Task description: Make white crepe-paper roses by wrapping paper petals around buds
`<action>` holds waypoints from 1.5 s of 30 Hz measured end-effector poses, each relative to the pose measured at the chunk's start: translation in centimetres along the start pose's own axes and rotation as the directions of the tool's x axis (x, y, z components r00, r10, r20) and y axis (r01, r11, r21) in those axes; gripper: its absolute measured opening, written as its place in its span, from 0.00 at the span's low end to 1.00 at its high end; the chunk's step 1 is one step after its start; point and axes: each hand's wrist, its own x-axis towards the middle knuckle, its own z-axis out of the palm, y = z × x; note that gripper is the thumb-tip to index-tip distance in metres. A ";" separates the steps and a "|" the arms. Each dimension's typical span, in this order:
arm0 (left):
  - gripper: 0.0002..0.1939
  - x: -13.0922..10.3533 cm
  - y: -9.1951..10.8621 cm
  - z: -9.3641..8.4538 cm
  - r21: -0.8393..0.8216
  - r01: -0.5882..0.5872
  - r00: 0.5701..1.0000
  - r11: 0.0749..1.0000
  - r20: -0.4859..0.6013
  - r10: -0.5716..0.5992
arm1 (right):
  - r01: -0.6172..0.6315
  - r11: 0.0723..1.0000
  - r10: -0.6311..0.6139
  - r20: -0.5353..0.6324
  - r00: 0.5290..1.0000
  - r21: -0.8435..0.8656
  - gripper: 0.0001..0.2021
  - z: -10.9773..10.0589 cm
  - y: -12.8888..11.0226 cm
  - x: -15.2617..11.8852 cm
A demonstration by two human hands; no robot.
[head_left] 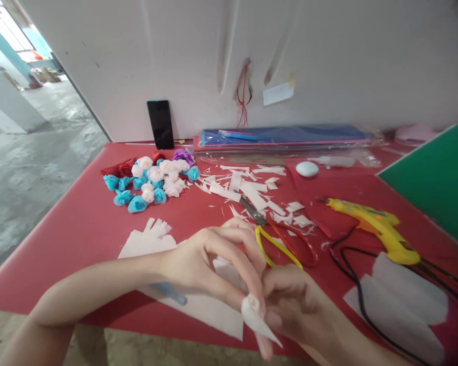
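A small white paper rose (252, 303) with a pointed loose tail is pinched between the fingertips of my left hand (221, 259), low in the head view. Beside it, the curled fingers of my right hand (295, 300) touch the flower from the right. Under my left arm lies a cut white paper sheet (217, 312), with a blue pen-like item (170, 293) on it. Just beyond my hands rest scissors (256, 211) with one red and one yellow handle, partly over white paper scraps (254, 194).
Finished blue, white, red and purple paper flowers (155, 174) cluster at the left. A yellow glue gun (377, 226) with a black cord, white paper pieces (400, 300) and a green board (438, 178) are at the right. Behind stand a phone (161, 124) and wrapped sheets (290, 136).
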 end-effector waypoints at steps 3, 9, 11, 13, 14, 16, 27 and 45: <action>0.13 -0.1 -0.3 0.1 -0.037 -0.015 1.000 0.999 0.003 0.015 | 0.113 0.972 -0.121 -0.030 0.992 -0.205 0.03 0.2 -0.5 0.1; 0.10 -0.2 -0.4 0.1 -0.055 0.007 1.000 0.998 -0.028 -0.009 | 0.243 0.823 -0.302 -0.033 0.953 -0.513 0.08 0.3 -0.8 0.0; 0.08 -0.2 -0.4 0.1 -0.059 0.025 0.999 0.998 -0.042 -0.027 | 0.283 0.787 -0.364 -0.041 0.931 -0.548 0.07 0.1 -0.5 -0.1; 0.07 -0.2 -0.4 0.2 -0.056 0.023 0.997 0.998 -0.067 -0.027 | 0.311 0.756 -0.411 -0.048 0.910 -0.575 0.07 -0.1 -0.2 -0.1; 0.07 -0.3 -0.5 0.3 -0.050 0.016 0.996 0.999 -0.088 -0.021 | 0.318 0.747 -0.421 -0.046 0.906 -0.584 0.07 -0.2 -0.2 -0.1; 0.05 -0.3 -0.6 0.5 -0.036 0.008 0.992 0.999 -0.128 -0.013 | 0.318 0.742 -0.423 -0.044 0.905 -0.590 0.07 -0.3 -0.2 -0.2; 0.10 -1.0 -0.7 1.8 -0.152 0.068 0.942 0.986 -0.315 -0.113 | 0.286 0.686 -0.503 -0.153 0.850 -0.669 0.09 0.3 -0.4 -0.6; 0.01 -1.3 -1.0 2.5 0.075 0.078 0.862 0.994 -0.506 -0.029 | 0.155 0.649 -0.554 -0.323 0.767 -0.745 0.09 -0.1 0.7 -0.2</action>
